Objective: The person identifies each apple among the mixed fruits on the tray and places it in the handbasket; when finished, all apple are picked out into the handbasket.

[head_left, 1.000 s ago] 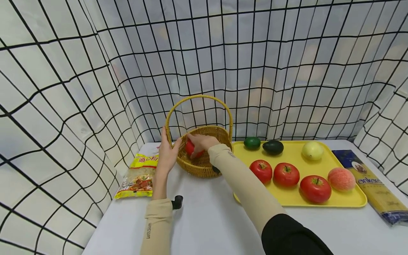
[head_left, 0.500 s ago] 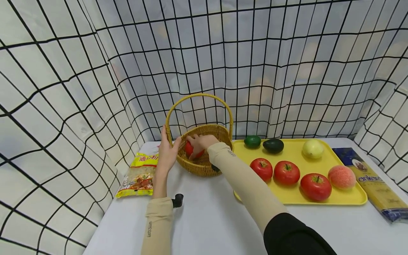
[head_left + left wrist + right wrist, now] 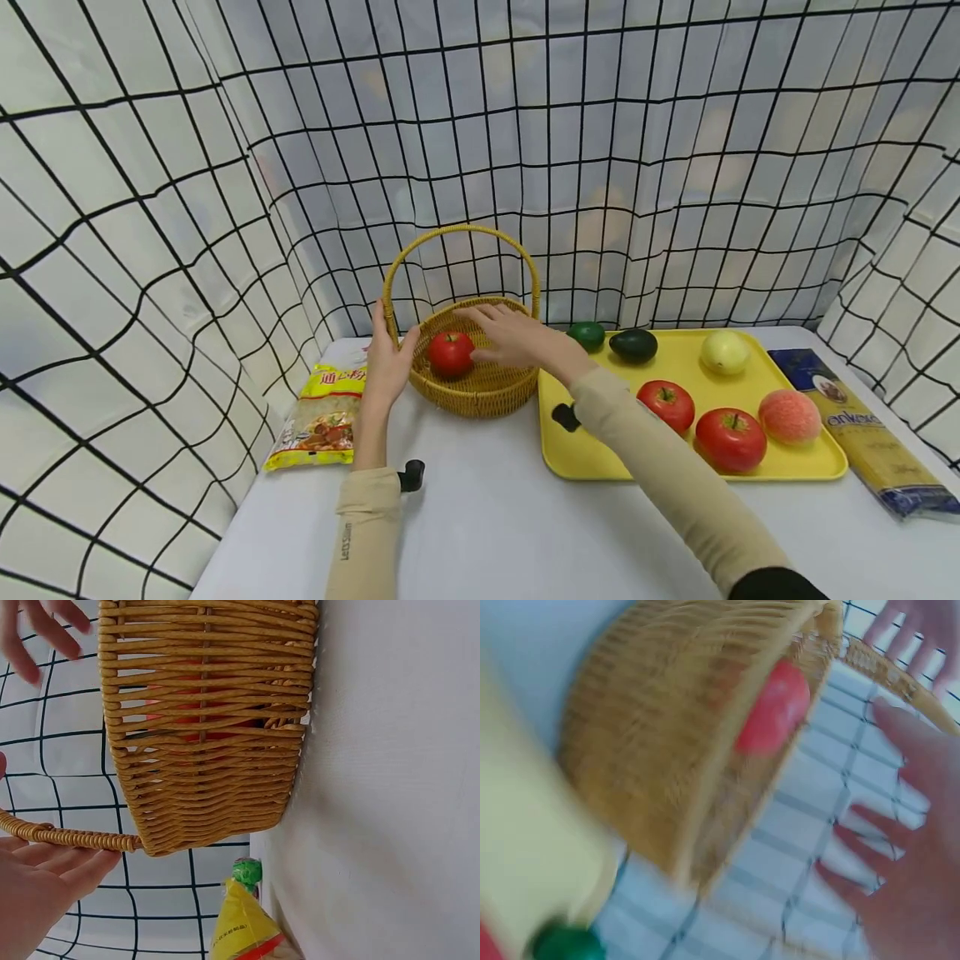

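Observation:
A wicker basket (image 3: 480, 404) with a tall arched handle stands at the back of the table. One red apple (image 3: 450, 355) lies inside it, seen through the weave in the left wrist view. My left hand (image 3: 386, 362) is at the left foot of the handle (image 3: 82, 838), which passes between its thumb and fairly straight fingers. Over the basket's right side hovers my right hand (image 3: 513, 337), fingers spread and holding nothing. In the right wrist view my right hand (image 3: 907, 862) is blurred and apart from the apple.
Right of the basket, a yellow tray (image 3: 592, 458) bears red apples (image 3: 731, 439), a peach (image 3: 790, 416), a pale yellow fruit (image 3: 724, 352) and two dark green fruits (image 3: 633, 345). A pasta pack (image 3: 870, 429) lies beyond it. A yellow food bag (image 3: 322, 417) lies left. Black netting surrounds the table.
My right hand has let go of the apple, which stays in the basket, and has drawn up and to the right with spread fingers. The left hand stays at the handle.

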Tool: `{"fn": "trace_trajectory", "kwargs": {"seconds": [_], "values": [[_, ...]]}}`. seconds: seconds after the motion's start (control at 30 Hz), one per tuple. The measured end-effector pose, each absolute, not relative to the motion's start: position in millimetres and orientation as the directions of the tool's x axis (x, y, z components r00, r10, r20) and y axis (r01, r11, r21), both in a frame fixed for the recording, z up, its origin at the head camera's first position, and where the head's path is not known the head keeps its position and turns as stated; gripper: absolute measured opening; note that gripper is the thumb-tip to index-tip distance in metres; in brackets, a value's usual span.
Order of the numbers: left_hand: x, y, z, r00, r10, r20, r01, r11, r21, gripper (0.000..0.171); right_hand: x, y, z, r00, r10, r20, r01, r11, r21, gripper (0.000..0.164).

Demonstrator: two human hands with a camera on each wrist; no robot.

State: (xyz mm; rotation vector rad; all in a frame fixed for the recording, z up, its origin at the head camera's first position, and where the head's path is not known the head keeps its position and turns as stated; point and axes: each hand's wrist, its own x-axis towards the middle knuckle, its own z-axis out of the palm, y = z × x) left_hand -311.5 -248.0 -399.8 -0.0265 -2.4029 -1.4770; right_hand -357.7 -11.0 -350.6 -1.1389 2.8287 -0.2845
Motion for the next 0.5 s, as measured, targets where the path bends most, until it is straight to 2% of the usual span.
{"fn": "trace_trajectory", "kwargs": {"seconds": [0.1,0.2,0.33,0.5], "values": [[-314.4,-248.3,-398.7,-0.953,-0.139,0.269,0.175,0.471,0.865,0.083,-334.1,30.9,-350.5,-0.719,-0.682,0.132,-0.691,0.681,-0.242,0.066],[-310.5,-251.6,-399.2,-0.952,-0.147,0.27,0.17,0.48,0.861,0.084,-309.4,67.1,-358.1,-0.761,-0.618,0.199,-0.647,0.697,-0.31,0.063],[-310.6,-253.1,-398.4,-0.946,-0.156,0.285,0.175,0.494,0.851,0.084,-292.3,101.8,-372.8,-0.826,-0.528,0.199,-0.562,0.742,-0.364,0.064],[-312.7,-245.1,-404.6,-0.947,-0.146,0.285,0.182,0.486,0.855,0.084,-292.0,126.8,-391.6,-0.863,-0.482,0.147,-0.5,0.782,-0.371,0.069]]}}
